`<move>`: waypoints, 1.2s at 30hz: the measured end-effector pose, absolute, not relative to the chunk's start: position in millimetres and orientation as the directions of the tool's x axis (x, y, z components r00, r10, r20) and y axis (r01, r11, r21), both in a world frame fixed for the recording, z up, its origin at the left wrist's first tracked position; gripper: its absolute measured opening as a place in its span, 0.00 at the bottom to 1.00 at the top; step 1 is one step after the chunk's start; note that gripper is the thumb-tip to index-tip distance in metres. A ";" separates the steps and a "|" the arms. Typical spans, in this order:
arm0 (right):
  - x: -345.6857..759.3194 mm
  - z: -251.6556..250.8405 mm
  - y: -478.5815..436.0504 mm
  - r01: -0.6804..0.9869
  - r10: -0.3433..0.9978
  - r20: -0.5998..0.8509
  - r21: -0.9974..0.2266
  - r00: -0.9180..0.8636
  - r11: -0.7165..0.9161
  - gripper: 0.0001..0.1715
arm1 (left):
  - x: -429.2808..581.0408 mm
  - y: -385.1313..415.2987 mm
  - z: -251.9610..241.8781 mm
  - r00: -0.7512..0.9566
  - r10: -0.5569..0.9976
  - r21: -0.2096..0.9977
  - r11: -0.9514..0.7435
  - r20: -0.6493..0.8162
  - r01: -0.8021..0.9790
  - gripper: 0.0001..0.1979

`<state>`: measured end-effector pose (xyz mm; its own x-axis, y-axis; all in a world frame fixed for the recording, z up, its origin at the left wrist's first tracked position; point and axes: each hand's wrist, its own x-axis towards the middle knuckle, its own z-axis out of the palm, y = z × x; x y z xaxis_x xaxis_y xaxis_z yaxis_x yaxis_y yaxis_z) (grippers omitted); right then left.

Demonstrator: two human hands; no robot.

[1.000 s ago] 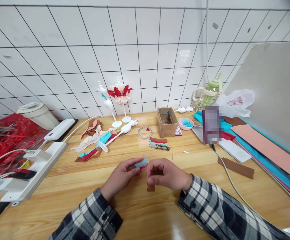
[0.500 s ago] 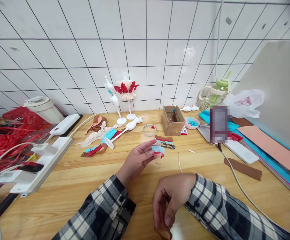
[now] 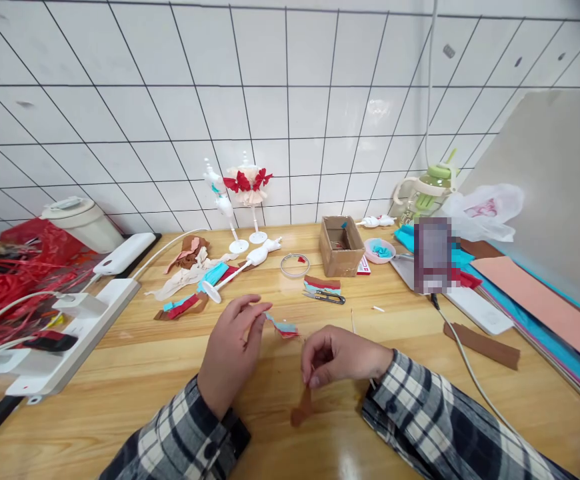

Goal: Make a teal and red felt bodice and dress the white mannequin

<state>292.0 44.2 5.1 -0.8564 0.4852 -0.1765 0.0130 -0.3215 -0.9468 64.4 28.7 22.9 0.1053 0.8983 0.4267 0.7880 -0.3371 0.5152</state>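
Observation:
A small light-blue fabric strip with a red edge (image 3: 284,327) trails from the fingertips of my left hand (image 3: 235,347), which is closed on one end of it. Across from it, my right hand (image 3: 337,357) pinches a small brown fabric piece (image 3: 301,408) that hangs down over the tabletop. The two hands are apart. Just beyond them lie thread snips (image 3: 326,297), beside a layered brown, red and blue fabric strip (image 3: 323,285). A thin metal hoop (image 3: 295,265) rests behind these, with a tiny red scrap inside it.
A cardboard box (image 3: 341,250) and a pink dish of blue scraps (image 3: 380,251) stand at the back. A white mini mannequin (image 3: 250,265) lies among fabric scraps, near two upright ones. Left is a power strip (image 3: 77,337); right, a phone (image 3: 433,253) and a cable.
My left hand has drawn back to the left with the blue and red strip, uncovering the snips. My right hand has risen from the front edge, bringing the brown piece into fuller view.

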 end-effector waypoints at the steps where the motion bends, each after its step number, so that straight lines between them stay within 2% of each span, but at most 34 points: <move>1: 291.2 6.2 43.6 -0.026 0.533 -0.158 -0.947 -0.831 -0.321 0.16 | 63.8 29.0 24.2 0.116 0.896 0.525 -0.352 0.429 0.775 0.13; 4: 290.5 7.7 44.1 -0.061 0.590 -0.146 -0.947 -0.794 -0.316 0.17 | 61.5 36.1 18.1 0.119 0.943 0.580 -0.288 0.312 0.762 0.11; 6: 291.6 8.5 45.6 -0.059 0.601 -0.152 -0.947 -0.784 -0.316 0.17 | 60.7 41.0 11.4 0.087 0.987 0.715 -0.157 0.134 0.682 0.09; 8: 293.5 9.8 46.4 -0.079 0.603 -0.137 -0.945 -0.786 -0.316 0.18 | 61.4 42.8 8.1 0.073 0.997 0.867 -0.042 0.007 0.497 0.11; 10: 295.2 11.1 45.8 -0.086 0.543 -0.119 -0.937 -0.831 -0.337 0.19 | 62.7 41.8 8.6 0.040 0.996 0.927 -0.094 0.085 0.362 0.12; 11: 295.8 11.6 44.9 -0.075 0.490 -0.116 -0.933 -0.864 -0.353 0.20 | 62.9 41.1 9.5 0.031 0.983 0.908 -0.180 0.182 0.378 0.10; 13: 296.5 11.7 42.7 -0.019 0.361 -0.122 -0.931 -0.925 -0.365 0.20 | 61.8 40.7 10.9 0.109 0.930 0.764 -0.351 0.350 0.541 0.05; 15: 296.7 11.4 41.2 0.043 0.259 -0.135 -0.942 -0.956 -0.334 0.18 | 58.7 41.9 10.8 0.282 0.894 0.567 -0.441 0.349 0.696 0.09; 17: 297.2 11.8 41.4 0.063 0.233 -0.133 -0.956 -0.963 -0.286 0.15 | 55.5 43.7 10.2 0.366 0.884 0.456 -0.465 0.292 0.759 0.12; 19: 298.1 13.0 43.3 0.003 0.308 -0.083 -0.968 -0.948 -0.250 0.13 | 54.4 44.3 10.8 0.282 0.906 0.487 -0.409 0.314 0.772 0.11; 20: 298.7 13.4 44.5 -0.049 0.362 -0.048 -0.966 -0.931 -0.254 0.12 | 55.0 44.0 11.9 0.184 0.925 0.565 -0.351 0.332 0.747 0.11; 21: 299.2 13.4 45.7 -0.112 0.416 -0.012 -0.955 -0.909 -0.274 0.11 | 56.1 43.2 13.5 0.070 0.945 0.679 -0.281 0.320 0.678 0.16; 23: 300.0 11.4 48.1 -0.241 0.492 0.038 -0.902 -0.870 -0.357 0.10 | 59.7 40.6 17.5 -0.090 0.983 0.915 -0.113 0.160 0.388 0.26; 25: 300.7 7.7 50.0 -0.333 0.540 0.046 -0.829 -0.841 -0.449 0.08 | 63.6 37.3 21.1 -0.047 0.997 0.998 0.057 -0.056 0.009 0.28; 27: 301.7 4.8 51.4 -0.356 0.584 0.004 -0.796 -0.812 -0.490 0.06 | 67.1 34.0 22.9 0.081 0.983 0.944 0.181 -0.165 -0.274 0.27; 29: 302.8 5.2 51.9 -0.304 0.621 -0.087 -0.813 -0.779 -0.496 0.07 | 70.2 31.1 22.8 0.170 0.966 0.868 0.251 -0.195 -0.429 0.26; 32: 302.2 10.6 50.5 -0.206 0.698 -0.184 -0.876 -0.692 -0.435 0.21 | 74.6 27.7 21.2 0.240 0.947 0.791 0.312 -0.214 -0.526 0.23; 34: 299.0 13.6 48.6 -0.130 0.724 -0.183 -0.926 -0.665 -0.354 0.34 | 77.2 26.1 20.6 0.258 0.935 0.754 0.349 -0.243 -0.556 0.21; 36: 294.2 14.0 46.5 -0.021 0.758 -0.140 -0.980 -0.637 -0.199 0.47 | 79.2 25.1 20.9 0.258 0.923 0.714 0.385 -0.286 -0.585 0.18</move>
